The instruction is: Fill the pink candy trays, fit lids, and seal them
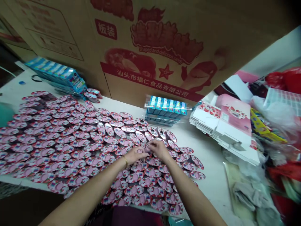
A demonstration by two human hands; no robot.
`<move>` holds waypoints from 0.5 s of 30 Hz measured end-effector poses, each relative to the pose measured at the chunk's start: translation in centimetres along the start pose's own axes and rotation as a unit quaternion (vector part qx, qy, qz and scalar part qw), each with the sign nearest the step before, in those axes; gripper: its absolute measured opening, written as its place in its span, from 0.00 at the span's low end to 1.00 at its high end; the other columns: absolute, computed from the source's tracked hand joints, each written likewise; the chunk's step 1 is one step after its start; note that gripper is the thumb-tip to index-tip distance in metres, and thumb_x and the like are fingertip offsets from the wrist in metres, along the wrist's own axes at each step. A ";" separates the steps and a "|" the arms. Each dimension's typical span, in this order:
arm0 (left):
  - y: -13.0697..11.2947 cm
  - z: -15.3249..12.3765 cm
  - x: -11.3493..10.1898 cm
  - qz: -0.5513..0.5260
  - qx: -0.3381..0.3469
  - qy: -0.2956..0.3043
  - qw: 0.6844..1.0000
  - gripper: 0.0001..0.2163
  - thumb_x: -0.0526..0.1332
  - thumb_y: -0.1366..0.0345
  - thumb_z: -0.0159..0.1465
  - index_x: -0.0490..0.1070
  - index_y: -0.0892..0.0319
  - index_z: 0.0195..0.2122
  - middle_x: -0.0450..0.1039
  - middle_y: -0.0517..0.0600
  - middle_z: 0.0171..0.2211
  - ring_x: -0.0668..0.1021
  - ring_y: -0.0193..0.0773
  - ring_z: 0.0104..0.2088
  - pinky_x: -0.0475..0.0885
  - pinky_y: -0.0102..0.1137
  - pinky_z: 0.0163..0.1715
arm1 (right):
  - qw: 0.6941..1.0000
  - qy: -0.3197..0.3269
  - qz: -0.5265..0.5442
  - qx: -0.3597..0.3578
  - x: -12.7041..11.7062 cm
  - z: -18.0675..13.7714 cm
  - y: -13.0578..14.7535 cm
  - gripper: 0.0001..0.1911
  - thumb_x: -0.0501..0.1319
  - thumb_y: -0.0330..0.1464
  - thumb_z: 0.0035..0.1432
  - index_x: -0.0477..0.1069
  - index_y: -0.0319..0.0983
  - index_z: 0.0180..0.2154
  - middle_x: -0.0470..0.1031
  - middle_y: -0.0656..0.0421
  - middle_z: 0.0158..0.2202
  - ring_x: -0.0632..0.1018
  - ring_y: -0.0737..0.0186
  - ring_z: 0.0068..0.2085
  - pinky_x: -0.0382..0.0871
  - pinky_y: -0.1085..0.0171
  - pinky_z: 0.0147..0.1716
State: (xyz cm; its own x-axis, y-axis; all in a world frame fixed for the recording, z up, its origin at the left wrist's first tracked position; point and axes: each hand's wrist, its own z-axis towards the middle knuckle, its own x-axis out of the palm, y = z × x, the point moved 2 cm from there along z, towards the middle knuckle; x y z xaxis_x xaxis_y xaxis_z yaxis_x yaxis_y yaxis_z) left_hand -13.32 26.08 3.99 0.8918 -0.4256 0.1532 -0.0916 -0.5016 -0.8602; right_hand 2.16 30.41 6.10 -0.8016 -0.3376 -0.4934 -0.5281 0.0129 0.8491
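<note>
Many oval boxes [90, 171] with red-and-white strawberry print stand close together across the table. Most have a pink round piece in the top; a few near the back show a dark opening [141, 128]. My left hand [134, 156], with a gold bracelet at the wrist, is closed with a small pink round piece [139, 151] at its fingers. Close beside it, my right hand [160, 149] pinches another pink piece [147, 148]. Both hands hover just over the boxes in the middle of the group. The fingertips are small and partly blurred.
A large printed carton [131, 84] walls off the back. Clear-wrapped blue packs stand at the left [56, 75] and centre [166, 106]. Flattened pink-and-white cartons [231, 122] are stacked at the right, near plastic bags and a grey cloth [249, 196].
</note>
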 end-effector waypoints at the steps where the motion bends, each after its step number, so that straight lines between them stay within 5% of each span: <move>1: -0.1 -0.3 -0.3 -0.048 -0.003 0.000 0.999 0.17 0.59 0.52 0.48 0.62 0.60 0.29 0.68 0.46 0.21 0.66 0.26 0.14 0.52 0.20 0.09 | 0.998 -0.047 -0.025 0.024 -1.4 0.6 -0.5 0.08 0.55 0.33 0.48 0.70 0.37 0.29 0.71 0.62 0.23 0.71 0.67 0.25 0.62 0.69 0.25; 5: -0.3 -1.1 -1.6 -0.247 -0.004 -0.001 0.969 0.14 0.58 0.55 0.52 0.58 0.59 0.30 0.68 0.45 0.24 0.65 0.23 0.15 0.50 0.17 0.10 | 0.943 -0.174 -0.260 0.117 -6.3 4.2 -1.7 0.07 0.55 0.32 0.46 0.70 0.37 0.28 0.73 0.57 0.26 0.73 0.63 0.30 0.62 0.68 0.29; 10: -1.0 -1.2 -2.9 -0.368 0.001 0.029 0.929 0.09 0.58 0.62 0.53 0.63 0.62 0.32 0.65 0.46 0.22 0.64 0.23 0.16 0.50 0.17 0.10 | 0.869 -0.079 -0.445 0.203 -6.7 7.9 -2.2 0.16 0.59 0.31 0.43 0.69 0.35 0.38 0.73 0.48 0.36 0.73 0.56 0.38 0.63 0.66 0.33; 15: -2.2 -1.4 -3.3 -0.426 0.022 0.054 0.903 0.08 0.58 0.69 0.53 0.65 0.64 0.34 0.66 0.50 0.27 0.66 0.24 0.20 0.52 0.16 0.10 | 0.845 0.000 -0.470 0.255 -6.7 10.0 -2.7 0.20 0.60 0.33 0.43 0.68 0.36 0.42 0.71 0.46 0.40 0.73 0.54 0.41 0.65 0.64 0.33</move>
State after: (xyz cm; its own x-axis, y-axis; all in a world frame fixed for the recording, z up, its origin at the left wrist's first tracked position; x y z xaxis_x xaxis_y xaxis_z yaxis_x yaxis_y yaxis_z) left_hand -16.67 27.58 6.08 0.5810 0.0290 0.8134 0.6276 -0.6523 -0.4250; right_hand 6.11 42.07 5.17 0.0383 -0.4248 -0.9045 -0.9839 0.1422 -0.1084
